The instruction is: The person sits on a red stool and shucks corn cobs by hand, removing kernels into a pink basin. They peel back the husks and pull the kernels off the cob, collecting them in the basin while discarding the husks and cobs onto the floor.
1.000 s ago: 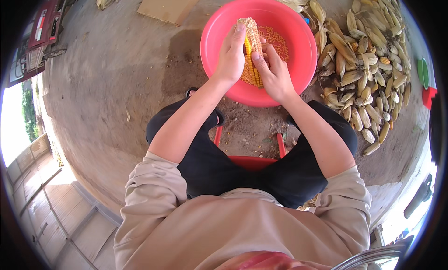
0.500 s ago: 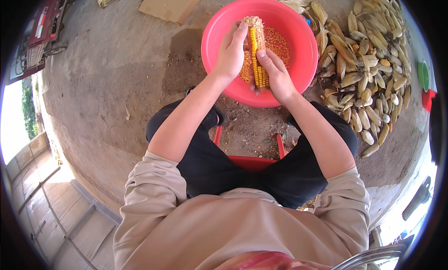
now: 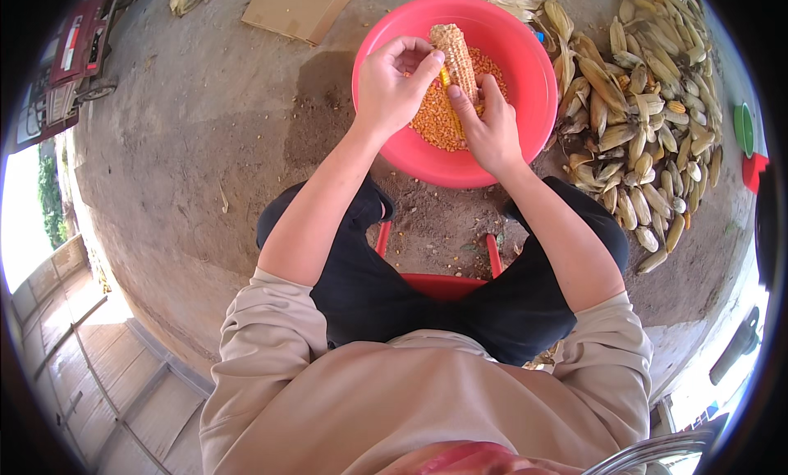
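Corn cob (image 3: 460,58) juts forward out of the right grip (image 3: 493,130)

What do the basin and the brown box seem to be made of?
The basin is probably plastic: smooth, evenly pink, with a rounded rim. The box looks like cardboard: matt, plain brown, with flat faces and crisp edges.

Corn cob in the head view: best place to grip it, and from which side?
Probably the bare far tip of the corn cob, pinched across its width from the far side. It is long and roughly cylindrical; that end projects beyond the right hand, which holds its lower part, while the left hand crowds the left side.
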